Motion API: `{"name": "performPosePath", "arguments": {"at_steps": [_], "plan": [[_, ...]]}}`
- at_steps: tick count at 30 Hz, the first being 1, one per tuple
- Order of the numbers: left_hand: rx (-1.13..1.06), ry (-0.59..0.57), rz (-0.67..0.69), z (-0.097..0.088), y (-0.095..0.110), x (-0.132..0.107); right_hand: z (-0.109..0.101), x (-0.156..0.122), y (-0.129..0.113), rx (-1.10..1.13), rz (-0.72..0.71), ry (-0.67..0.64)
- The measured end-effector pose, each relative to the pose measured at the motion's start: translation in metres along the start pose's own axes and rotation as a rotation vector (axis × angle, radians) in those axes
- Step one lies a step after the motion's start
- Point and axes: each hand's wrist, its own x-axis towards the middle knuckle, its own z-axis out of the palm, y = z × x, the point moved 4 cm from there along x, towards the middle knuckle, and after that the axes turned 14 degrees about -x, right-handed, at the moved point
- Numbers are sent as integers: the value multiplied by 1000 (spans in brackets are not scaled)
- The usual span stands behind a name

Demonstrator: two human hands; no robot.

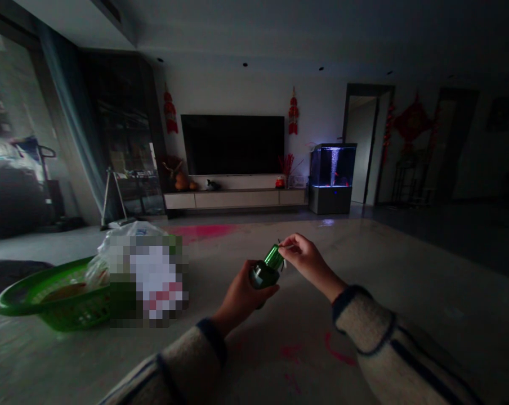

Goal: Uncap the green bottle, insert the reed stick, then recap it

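My left hand point(246, 287) is wrapped round the dark body of a green bottle point(273, 259), which tilts up to the right over the pale table. My right hand point(302, 251) is beside the bottle's shiny green upper end, thumb and fingers pinched together. Thin dark strands and a small whitish bit show by these fingertips. They are too small to name, and I cannot tell whether they are attached to the bottle. My left hand hides the lower part of the bottle.
A green plastic basket point(79, 316) with a clear plastic bag point(111, 242) stands to the left on the table point(220, 360), next to a blurred-out item. Pink-red marks show on the tabletop. Farther back are a television point(233, 144), a low cabinet point(233, 199) and a lit aquarium point(333, 166).
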Motion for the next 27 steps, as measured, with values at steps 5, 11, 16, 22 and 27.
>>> {"name": "performPosePath", "arguments": {"at_steps": [5,11,16,22,27], "plan": [[-4,-11,8,0,-1,0,3,-1,-3,133,-15,-47],[8,-17,10,0,0,0,3,-4,-7,149,-47,-98],[-5,-16,4,1,2,0,2,-1,-2,71,-21,-84],[-15,-21,-2,2,4,-2,4,0,6,-31,10,-23],[-10,-32,-7,2,1,0,5,0,4,19,-28,-67]]}}
